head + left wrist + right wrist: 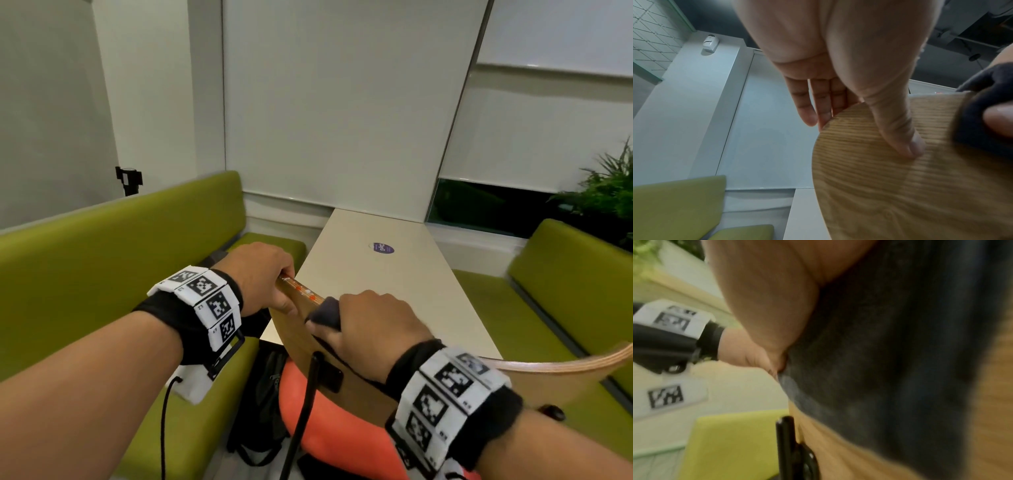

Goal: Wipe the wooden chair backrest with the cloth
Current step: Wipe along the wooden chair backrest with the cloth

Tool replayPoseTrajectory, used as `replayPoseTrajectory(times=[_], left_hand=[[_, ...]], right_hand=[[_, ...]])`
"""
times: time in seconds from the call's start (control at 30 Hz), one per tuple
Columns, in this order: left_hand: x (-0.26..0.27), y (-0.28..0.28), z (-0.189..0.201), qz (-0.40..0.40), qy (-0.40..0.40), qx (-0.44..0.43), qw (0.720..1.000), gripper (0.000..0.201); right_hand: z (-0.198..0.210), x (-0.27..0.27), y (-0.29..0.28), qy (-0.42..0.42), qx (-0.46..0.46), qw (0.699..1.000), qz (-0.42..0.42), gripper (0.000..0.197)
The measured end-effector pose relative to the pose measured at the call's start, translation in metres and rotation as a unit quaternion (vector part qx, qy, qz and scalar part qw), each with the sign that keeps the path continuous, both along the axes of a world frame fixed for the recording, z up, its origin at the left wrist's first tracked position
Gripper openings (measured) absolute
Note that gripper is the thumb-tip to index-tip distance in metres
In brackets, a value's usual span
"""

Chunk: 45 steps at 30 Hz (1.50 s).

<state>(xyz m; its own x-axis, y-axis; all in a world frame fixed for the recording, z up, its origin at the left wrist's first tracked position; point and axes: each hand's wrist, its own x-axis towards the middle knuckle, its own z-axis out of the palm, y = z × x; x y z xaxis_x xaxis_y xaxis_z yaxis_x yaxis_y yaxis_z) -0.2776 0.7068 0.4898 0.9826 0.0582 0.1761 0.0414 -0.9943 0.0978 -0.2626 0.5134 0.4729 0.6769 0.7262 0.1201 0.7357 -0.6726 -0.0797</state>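
The curved wooden chair backrest stands in front of me, its grain filling the left wrist view. My left hand grips its left top corner, thumb on the near face and fingers behind the edge. My right hand holds a dark grey cloth over the top edge, just right of the left hand. The cloth lies pressed against the wood in the blurred right wrist view. It also shows in the left wrist view as a cloth under the right thumb.
An orange seat and black frame post sit below the backrest. A long white table runs ahead, with green benches on the left and right. A plant stands at far right. A dark bag lies below.
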Motion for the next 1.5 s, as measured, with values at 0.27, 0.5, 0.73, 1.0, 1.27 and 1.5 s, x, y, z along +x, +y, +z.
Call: replayPoseTrajectory(times=[0.27,0.5,0.73,1.0,1.27,1.5], left_hand=[[-0.008,0.021,-0.015,-0.022,-0.022,-0.073,0.997,0.081],[-0.022,0.035,-0.014,0.021,-0.017,-0.049,0.998,0.078],[-0.033,0.044,-0.025,0.031,-0.023,-0.058,0.998,0.079],[-0.046,0.050,-0.028,0.043,-0.032,-0.073,0.996,0.074],[-0.054,0.056,-0.025,0.041,-0.049,-0.066,0.996,0.072],[-0.050,0.054,-0.020,0.042,-0.062,-0.062,0.995,0.070]], right_hand=[[0.001,-0.004,-0.039,0.047,0.045,0.997,0.032,0.029],[0.004,0.001,0.018,0.014,-0.005,1.000,-0.018,0.018],[0.002,-0.004,-0.009,0.051,0.057,0.996,0.040,0.009],[0.006,0.002,0.037,0.006,-0.006,1.000,-0.015,0.025],[0.011,-0.007,0.000,0.054,0.047,0.996,0.047,0.017],[0.015,0.006,0.040,0.027,-0.014,1.000,-0.001,0.031]])
